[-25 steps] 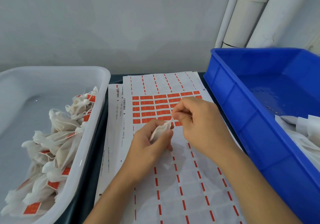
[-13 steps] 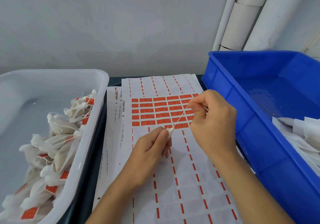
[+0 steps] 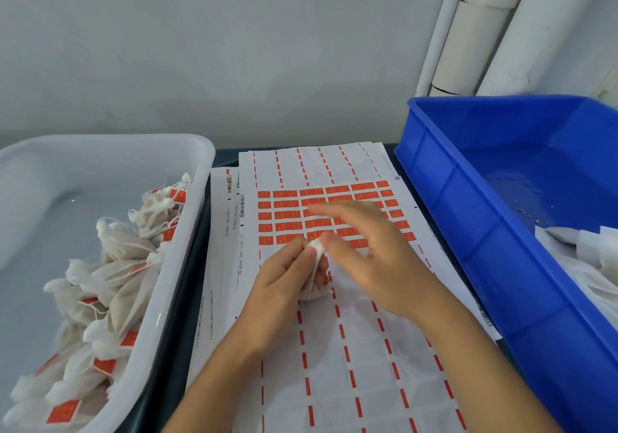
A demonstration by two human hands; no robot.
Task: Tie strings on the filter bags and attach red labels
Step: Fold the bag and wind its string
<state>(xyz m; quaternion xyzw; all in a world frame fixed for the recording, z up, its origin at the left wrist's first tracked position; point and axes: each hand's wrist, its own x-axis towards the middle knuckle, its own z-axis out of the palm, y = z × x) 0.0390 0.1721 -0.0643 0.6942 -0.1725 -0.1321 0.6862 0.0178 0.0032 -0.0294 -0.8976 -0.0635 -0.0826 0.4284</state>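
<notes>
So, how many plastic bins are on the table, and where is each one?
2. The white bin stands at the left, holding finished filter bags with red labels. The blue bin stands at the right, with white bags in its corner; it is partly cut off.

Two hands: left hand (image 3: pixel 284 279), right hand (image 3: pixel 371 252). One filter bag (image 3: pixel 316 265) held. Two bins: white bin (image 3: pixel 187 232) at 9 o'clock, blue bin (image 3: pixel 468 232) at 3 o'clock. Finished bags (image 3: pixel 113 282) heaped, uncountable. Label sheets (image 3: pixel 334 349) stacked, at least two.
</notes>
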